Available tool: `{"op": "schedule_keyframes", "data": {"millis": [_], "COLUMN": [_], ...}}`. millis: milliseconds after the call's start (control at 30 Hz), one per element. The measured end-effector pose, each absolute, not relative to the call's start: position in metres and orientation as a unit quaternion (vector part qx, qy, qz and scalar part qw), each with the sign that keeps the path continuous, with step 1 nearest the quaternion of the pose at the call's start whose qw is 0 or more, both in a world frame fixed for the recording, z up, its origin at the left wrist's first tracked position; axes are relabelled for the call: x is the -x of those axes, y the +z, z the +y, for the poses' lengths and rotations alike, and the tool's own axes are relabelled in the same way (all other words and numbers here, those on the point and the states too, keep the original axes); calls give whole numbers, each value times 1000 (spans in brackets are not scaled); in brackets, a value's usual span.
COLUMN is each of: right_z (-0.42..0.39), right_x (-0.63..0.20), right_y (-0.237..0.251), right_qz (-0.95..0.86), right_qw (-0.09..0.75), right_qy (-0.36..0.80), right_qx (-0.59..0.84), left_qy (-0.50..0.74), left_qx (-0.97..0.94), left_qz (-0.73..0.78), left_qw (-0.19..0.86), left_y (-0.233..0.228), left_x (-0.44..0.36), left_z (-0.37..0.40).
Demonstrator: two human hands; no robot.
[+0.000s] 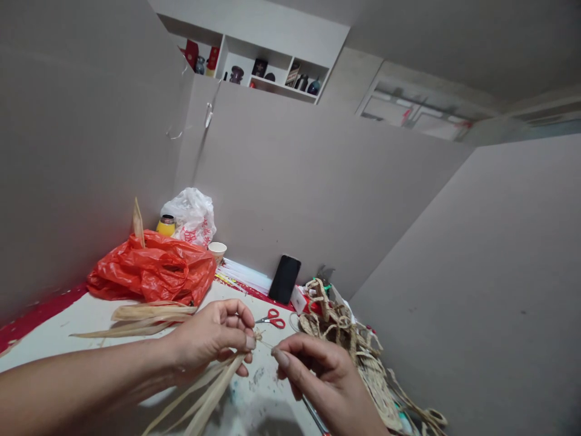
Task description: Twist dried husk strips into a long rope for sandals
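Left hand (pixel 213 339) is pinching a bundle of dried straw strips (pixel 213 390) above the surface (pixel 91 318); right hand (pixel 318 369) is gripping a thin strand (pixel 265 344) beside it, red scissors (pixel 272 318) lying just behind.

Red plastic bag (pixel 152 270) by the left wall, white bag (pixel 193 213) and yellow jar (pixel 166 225) behind it. Black phone (pixel 284 278) leans on the back wall (screen dark). Red-handled scissors (pixel 271 318) lie near braided rope (pixel 345 330).

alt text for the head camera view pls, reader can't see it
Two bare hands work pale dried leaf strips over a white table: the left hand pinches the bundle, the right hand pulls a thin strand from it. Behind lie a red plastic bag, red scissors, a black phone and a braided cord pile.
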State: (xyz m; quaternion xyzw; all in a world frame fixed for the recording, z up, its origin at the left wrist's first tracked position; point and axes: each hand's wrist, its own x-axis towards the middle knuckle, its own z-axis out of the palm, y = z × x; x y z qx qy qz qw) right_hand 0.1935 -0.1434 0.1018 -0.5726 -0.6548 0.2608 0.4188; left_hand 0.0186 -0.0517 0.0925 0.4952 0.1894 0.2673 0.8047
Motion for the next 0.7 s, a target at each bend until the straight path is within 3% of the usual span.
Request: {"op": "schedule_keyframes", "data": {"millis": [367, 567, 700], "right_z": [-138, -133, -131], "right_x": [-194, -204, -206], "right_y": [94, 91, 88], "right_qz": [-595, -519, -495], "right_qw": [484, 596, 622], "right_qy": [283, 288, 287], "right_qx": [576, 540, 535], "left_qy": [274, 295, 295], "left_qx": [-508, -488, -495], "left_qz": [207, 203, 208], "left_qw": [790, 796, 790], "left_y": [85, 79, 76], "left_x": [-21, -22, -23], "left_z": [-48, -44, -43]}}
